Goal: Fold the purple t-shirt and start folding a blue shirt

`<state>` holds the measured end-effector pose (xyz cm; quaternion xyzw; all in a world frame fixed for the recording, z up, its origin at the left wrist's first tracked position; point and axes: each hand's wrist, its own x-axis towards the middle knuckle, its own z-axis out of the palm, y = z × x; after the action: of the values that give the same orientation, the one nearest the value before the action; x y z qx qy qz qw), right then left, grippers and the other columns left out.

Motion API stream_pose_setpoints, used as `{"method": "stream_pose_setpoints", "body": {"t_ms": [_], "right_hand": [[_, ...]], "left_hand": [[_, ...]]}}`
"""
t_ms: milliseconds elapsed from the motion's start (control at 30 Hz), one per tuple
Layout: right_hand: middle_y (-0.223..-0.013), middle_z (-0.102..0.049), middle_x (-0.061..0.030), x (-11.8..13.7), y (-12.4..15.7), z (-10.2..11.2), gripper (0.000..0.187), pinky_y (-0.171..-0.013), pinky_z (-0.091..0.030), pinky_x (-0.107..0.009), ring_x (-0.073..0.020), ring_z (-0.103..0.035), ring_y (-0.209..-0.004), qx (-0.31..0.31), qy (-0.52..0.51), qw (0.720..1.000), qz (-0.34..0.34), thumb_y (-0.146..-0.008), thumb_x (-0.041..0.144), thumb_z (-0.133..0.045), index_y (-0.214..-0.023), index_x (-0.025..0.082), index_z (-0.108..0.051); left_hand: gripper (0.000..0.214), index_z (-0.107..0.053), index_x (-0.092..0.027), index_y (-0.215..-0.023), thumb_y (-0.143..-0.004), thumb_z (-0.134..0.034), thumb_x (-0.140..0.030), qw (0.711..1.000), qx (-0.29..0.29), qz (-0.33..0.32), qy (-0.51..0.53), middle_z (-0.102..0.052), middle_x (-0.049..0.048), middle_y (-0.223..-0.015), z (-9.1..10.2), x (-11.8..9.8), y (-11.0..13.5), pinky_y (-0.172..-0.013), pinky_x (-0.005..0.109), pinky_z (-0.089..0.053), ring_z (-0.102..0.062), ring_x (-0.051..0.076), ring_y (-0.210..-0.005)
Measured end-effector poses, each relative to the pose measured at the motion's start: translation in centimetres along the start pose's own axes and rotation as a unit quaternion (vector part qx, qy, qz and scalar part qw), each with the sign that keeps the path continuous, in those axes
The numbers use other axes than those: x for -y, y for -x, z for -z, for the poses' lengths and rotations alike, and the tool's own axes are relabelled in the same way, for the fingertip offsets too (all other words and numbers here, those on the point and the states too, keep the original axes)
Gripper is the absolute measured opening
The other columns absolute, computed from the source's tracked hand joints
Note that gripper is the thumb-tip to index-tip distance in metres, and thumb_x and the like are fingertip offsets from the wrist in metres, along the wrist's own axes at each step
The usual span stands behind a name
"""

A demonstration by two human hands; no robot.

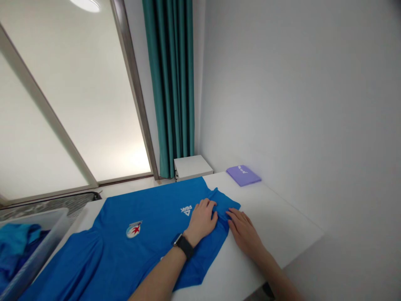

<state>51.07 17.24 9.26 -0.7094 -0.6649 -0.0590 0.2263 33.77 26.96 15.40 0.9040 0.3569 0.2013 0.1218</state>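
Observation:
A blue T-shirt (150, 213) lies spread over the white table, with a white PEAK logo and a round badge with a red star on it. Part of its near side is folded over itself and wrinkled. My left hand (203, 218), with a black watch on the wrist, rests palm down on the cloth just beside the logo, fingers slightly bent and apart. At the edge of the right-hand sleeve, my right hand (243, 228) lies with its fingers stretched out, their tips touching the fabric. Neither hand shows a grip on the cloth.
A folded purple garment (243, 175) lies at the table's back edge against the wall. The white table (266, 217) ends at the right. A clear plastic bin (54, 234) of blue clothes stands at left. Behind are a small white cabinet (191, 166) and a green curtain (172, 92).

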Motion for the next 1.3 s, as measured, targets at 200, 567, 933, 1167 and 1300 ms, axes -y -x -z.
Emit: {"method": "stream_pose_setpoints", "body": {"t_ms": [200, 567, 933, 1167, 1300], "right_hand": [[-0.138, -0.057, -0.0098, -1.1, -1.5, 0.6, 0.043, -0.114, -0.031, -0.044, -0.0220, -0.050, -0.129, 0.034, 0.029, 0.999, -0.025, -0.101, 0.031, -0.028, -0.127, 0.020, -0.060], [-0.140, -0.054, -0.0111, -1.7, -3.7, 0.2, 0.044, -0.113, -0.029, -0.044, -0.0237, -0.047, -0.130, 0.045, 0.078, 0.995, -0.043, -0.097, 0.029, -0.035, -0.136, 0.018, -0.053], [-0.132, -0.057, -0.0113, -1.9, -3.2, 0.1, 0.038, -0.107, -0.036, -0.040, -0.0243, -0.050, -0.125, 0.001, 0.066, 0.995, -0.076, -0.096, 0.028, -0.039, -0.127, 0.018, -0.059], [-0.127, -0.058, -0.0135, -2.7, -3.1, 0.0, 0.041, -0.099, -0.041, -0.042, -0.0271, -0.052, -0.120, -0.033, 0.084, 0.984, -0.156, -0.096, 0.025, -0.036, -0.129, 0.020, -0.058], [-0.128, -0.060, -0.0119, -3.1, -3.0, -0.3, 0.041, -0.104, -0.037, -0.043, -0.0255, -0.052, -0.122, -0.024, 0.074, 0.990, -0.117, -0.096, 0.025, -0.034, -0.128, 0.021, -0.060]], "left_hand": [[0.050, -0.048, -0.022, -0.138, -0.092, -0.050, -0.040, 0.998, 0.018, -0.050, -0.033, -0.050, 0.0124, -0.140, -2.1, -0.8, 1.6, -0.107, 0.050, -0.035, -0.045, 0.031, -0.127], [0.065, -0.035, -0.020, -0.150, -0.095, -0.041, -0.054, 0.994, 0.053, -0.087, -0.028, -0.033, 0.0129, -0.157, -3.2, -0.7, 2.3, -0.118, 0.054, -0.019, -0.026, 0.032, -0.146], [0.067, -0.038, -0.017, -0.149, -0.092, -0.048, -0.051, 0.994, 0.070, -0.078, 0.012, -0.034, 0.0160, -0.156, -2.4, -1.5, 2.7, -0.119, 0.054, -0.017, -0.027, 0.032, -0.145], [0.045, -0.051, -0.016, -0.137, -0.096, -0.043, -0.033, 0.973, -0.013, 0.030, 0.228, -0.055, 0.0126, -0.140, -2.3, 0.0, 1.6, -0.115, 0.045, -0.033, -0.047, 0.024, -0.133], [0.038, -0.056, -0.018, -0.130, -0.097, -0.040, -0.029, 0.919, -0.043, 0.129, 0.369, -0.061, 0.0096, -0.135, -2.0, 1.2, 0.8, -0.114, 0.041, -0.035, -0.053, 0.020, -0.127]]}}
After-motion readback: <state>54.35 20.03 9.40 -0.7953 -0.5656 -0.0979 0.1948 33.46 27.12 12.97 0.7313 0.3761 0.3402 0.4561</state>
